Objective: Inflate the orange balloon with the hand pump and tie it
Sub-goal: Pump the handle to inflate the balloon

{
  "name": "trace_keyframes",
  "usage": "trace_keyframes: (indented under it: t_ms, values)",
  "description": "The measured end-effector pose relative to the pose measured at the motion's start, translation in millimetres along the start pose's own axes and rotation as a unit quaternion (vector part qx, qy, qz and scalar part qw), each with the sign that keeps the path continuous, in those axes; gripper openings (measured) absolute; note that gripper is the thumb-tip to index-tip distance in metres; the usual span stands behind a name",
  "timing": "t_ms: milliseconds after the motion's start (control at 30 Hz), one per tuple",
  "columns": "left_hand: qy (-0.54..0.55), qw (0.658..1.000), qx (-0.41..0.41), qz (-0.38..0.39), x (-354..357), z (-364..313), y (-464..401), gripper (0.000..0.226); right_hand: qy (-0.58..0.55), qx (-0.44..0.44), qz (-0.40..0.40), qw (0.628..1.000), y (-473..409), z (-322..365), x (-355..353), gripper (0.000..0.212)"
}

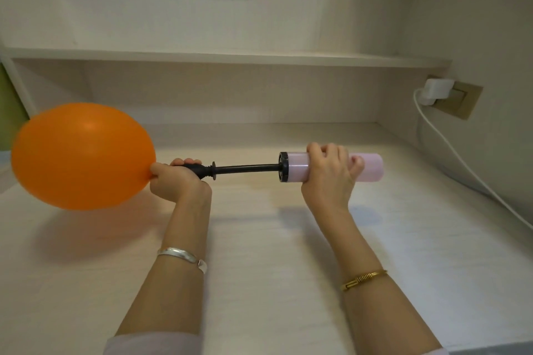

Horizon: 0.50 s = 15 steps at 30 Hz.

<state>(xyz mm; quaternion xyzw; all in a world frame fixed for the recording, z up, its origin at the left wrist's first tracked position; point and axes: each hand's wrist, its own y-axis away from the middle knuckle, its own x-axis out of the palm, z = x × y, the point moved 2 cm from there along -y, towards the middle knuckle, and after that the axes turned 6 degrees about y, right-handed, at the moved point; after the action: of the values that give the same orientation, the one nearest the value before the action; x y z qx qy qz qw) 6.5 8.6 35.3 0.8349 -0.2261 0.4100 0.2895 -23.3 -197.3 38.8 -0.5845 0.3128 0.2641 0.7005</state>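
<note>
The orange balloon (82, 155) is inflated to a large oval and floats above the desk at the left. Its neck sits on the black nozzle end of the hand pump (291, 167). My left hand (176, 179) is shut around the balloon's neck and the nozzle together. The pump's black rod is drawn out between my hands. My right hand (328, 173) grips the pale pink pump barrel from above, its fingers wrapped round it. The whole pump lies level, held in the air over the desk.
A pale wood desk (259, 253) lies beneath, with a shelf (230, 56) across the back. On the right wall a white charger (435, 91) is plugged into a socket, and its white cable (476, 179) runs down toward the right edge.
</note>
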Motion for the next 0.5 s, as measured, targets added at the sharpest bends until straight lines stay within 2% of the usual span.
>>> trace_keyframes:
  t_ms: [267,367,500]
  values:
    - [-0.011,0.999,-0.001,0.038,4.3,21.2,27.7,0.025,-0.018,-0.042,-0.018,0.999,18.6,53.3,1.3,0.042]
    - [-0.011,0.999,-0.003,0.043,5.3,18.5,26.1,0.025,-0.038,-0.061,-0.027,0.997,16.6,49.2,1.3,0.043]
    - [0.0,1.0,-0.008,0.025,4.3,5.2,8.8,0.023,-0.032,-0.038,-0.037,0.998,3.0,20.2,-3.5,0.04]
